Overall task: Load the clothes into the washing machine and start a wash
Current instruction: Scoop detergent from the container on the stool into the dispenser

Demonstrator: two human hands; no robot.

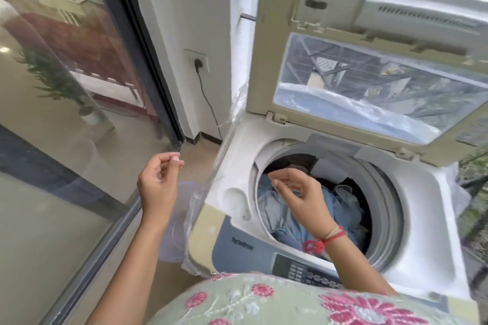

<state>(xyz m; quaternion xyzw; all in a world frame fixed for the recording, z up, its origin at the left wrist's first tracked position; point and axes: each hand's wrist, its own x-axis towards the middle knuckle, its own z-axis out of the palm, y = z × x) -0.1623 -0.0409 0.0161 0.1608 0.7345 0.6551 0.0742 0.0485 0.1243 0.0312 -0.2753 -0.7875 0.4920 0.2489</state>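
The washing machine's lid (266,60) stands propped open behind the drum (390,208), likely to keep loading free, and the blue clothes (280,214) already lie heaped inside the drum. The right hand (301,192) hovers just above them and the left hand (158,185) left of the drum, well apart, each thumb meeting curled fingertips; whether they pinch anything I cannot tell. The word on the control panel (290,264), in front of the drum, is too blurred to read.

Lit evenly by soft daylight; reflections seen on glass door (66,82) at 9, washing machine lid (383,66) at 2 o'clock; edges bowed, smeared.
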